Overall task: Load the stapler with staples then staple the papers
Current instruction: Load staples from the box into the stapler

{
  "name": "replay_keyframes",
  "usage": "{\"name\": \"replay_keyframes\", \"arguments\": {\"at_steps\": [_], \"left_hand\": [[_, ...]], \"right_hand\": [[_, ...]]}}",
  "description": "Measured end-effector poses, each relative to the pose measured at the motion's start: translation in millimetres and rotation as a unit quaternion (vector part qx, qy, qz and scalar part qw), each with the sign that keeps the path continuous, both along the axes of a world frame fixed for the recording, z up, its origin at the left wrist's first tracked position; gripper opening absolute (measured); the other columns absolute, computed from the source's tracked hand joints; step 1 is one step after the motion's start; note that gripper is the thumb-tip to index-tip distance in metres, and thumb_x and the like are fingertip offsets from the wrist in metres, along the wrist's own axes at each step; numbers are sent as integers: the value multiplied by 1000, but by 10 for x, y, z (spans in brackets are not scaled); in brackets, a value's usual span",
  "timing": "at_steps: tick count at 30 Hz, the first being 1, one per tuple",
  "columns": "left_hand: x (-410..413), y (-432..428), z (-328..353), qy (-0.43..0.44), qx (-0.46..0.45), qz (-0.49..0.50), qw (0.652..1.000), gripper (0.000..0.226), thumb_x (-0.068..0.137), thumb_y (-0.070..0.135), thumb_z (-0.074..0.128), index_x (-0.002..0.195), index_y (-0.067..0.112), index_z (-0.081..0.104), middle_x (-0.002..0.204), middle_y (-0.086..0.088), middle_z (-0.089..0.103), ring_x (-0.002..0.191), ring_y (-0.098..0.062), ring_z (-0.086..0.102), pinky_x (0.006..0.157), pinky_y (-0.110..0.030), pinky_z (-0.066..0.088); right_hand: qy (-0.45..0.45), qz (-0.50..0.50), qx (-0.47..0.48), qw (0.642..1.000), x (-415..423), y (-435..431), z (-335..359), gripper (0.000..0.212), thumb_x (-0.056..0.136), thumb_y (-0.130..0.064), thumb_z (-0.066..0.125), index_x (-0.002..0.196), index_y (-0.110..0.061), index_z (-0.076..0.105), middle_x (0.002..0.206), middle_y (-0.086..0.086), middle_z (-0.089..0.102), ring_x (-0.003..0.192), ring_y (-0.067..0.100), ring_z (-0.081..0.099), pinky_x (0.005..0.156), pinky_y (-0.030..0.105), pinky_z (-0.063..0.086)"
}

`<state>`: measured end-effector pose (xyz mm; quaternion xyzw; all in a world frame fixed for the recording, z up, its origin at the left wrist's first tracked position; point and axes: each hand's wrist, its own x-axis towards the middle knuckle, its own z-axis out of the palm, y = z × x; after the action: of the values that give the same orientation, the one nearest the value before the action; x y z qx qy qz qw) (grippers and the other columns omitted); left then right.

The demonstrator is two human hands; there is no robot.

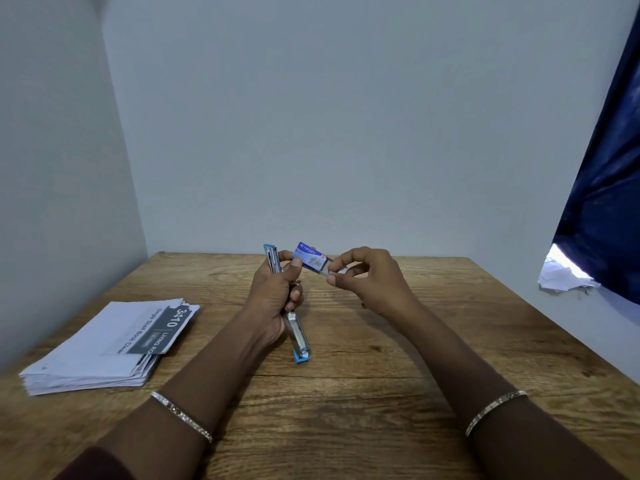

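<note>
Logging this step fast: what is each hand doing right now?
Left hand: closed on the opened stapler and the staple box.
Right hand: fingertips pinched at the box's open end; contents unclear.

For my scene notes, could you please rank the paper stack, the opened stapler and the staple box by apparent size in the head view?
1. paper stack
2. stapler, opened out, partly hidden by the left hand
3. staple box

Stapler [298,336] middle swallowed by left hand [273,299]; hinge unseen. Staple box [309,256] print too small to read past brand. Right hand [369,277] fingertips cover box end, perhaps staple strip there, blurred. Papers [104,344] text partly legible. Tabletop [346,393] cut by bottom edge.
</note>
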<state>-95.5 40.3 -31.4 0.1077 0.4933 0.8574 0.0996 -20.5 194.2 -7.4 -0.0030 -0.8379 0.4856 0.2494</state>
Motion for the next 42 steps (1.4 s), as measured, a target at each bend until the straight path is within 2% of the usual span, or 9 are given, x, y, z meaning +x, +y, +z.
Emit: {"name": "replay_keyframes", "arguments": {"at_steps": [2, 4, 6, 9, 13, 17, 24, 34, 42], "left_hand": [[-5, 5, 0, -7, 2, 0, 1000, 11, 98, 7, 58, 94, 16, 54, 44, 6, 50, 28, -5, 34, 27, -14, 23], [-8, 6, -4, -14, 1, 1, 1000, 11, 98, 6, 59, 94, 16, 54, 44, 5, 48, 27, -5, 34, 27, -14, 24], [-8, 2, -12, -19, -1, 0, 1000, 10, 97, 6, 59, 94, 14, 55, 45, 4, 47, 27, -5, 34, 28, -13, 24], [-6, 8, -20, -22, -11, -7, 1000, 9, 97, 6, 60, 93, 13, 55, 52, -1, 45, 27, -6, 34, 28, -14, 23], [3, 18, -13, -30, -12, -11, 999, 10, 97, 6, 59, 92, 14, 55, 63, -4, 44, 28, -6, 35, 27, -14, 23], [16, -9, 5, -34, 5, 4, 999, 10, 97, 6, 59, 93, 13, 54, 54, -1, 46, 27, -5, 33, 28, -14, 23], [31, -24, 14, -40, 26, 8, 999, 10, 98, 6, 58, 102, 12, 52, 42, 3, 46, 26, -6, 32, 29, -14, 23], [33, -1, -3, 7, -13, -27, 1000, 28, 99, 4, 54, 118, 22, 63, 94, -16, 65, 31, -7, 39, 30, -14, 26], [88, 60, -32, 11, -44, -41, 998, 16, 96, 12, 62, 111, 18, 63, 89, -8, 76, 31, -8, 39, 29, -15, 25]], "right_hand": [[-16, 11, -54, 998, -2, 13, -15, 10, 78, -17, 84, 85, -19, 77, 62, -9, 68, 55, 5, 52, 54, 17, 40], [-24, 11, -94, 995, -5, 8, -19, 9, 80, -18, 83, 87, -18, 77, 76, 9, 77, 64, 10, 57, 63, 28, 46], [-22, 14, -117, 993, -10, 6, -17, 8, 82, -18, 81, 88, -18, 77, 92, 5, 81, 71, 9, 64, 70, 33, 51], [6, 7, -157, 988, -24, 10, -6, 6, 84, -13, 78, 89, -16, 75, 82, -6, 77, 70, 2, 66, 66, 28, 51], [58, -34, -228, 971, -23, 107, 36, 9, 85, -6, 77, 91, -10, 73, 76, 3, 71, 68, 8, 66, 57, 20, 52], [21, 14, -283, 959, -7, 195, 59, 14, 85, 4, 73, 98, -1, 71, 75, 10, 72, 60, 14, 66, 59, 22, 56], [-58, 72, -280, 956, -28, 125, -38, 3, 87, 1, 73, 90, 1, 73, 78, 16, 72, 67, 18, 71, 65, 25, 62], [-1, 18, -241, 970, -70, 15, -111, 5, 83, 1, 78, 84, -1, 73, 86, 13, 68, 61, 19, 70, 59, 20, 58], [39, 4, -208, 977, -86, -52, -123, 10, 85, -6, 77, 93, 0, 75, 87, 9, 73, 60, 11, 67, 64, 21, 57]]}}
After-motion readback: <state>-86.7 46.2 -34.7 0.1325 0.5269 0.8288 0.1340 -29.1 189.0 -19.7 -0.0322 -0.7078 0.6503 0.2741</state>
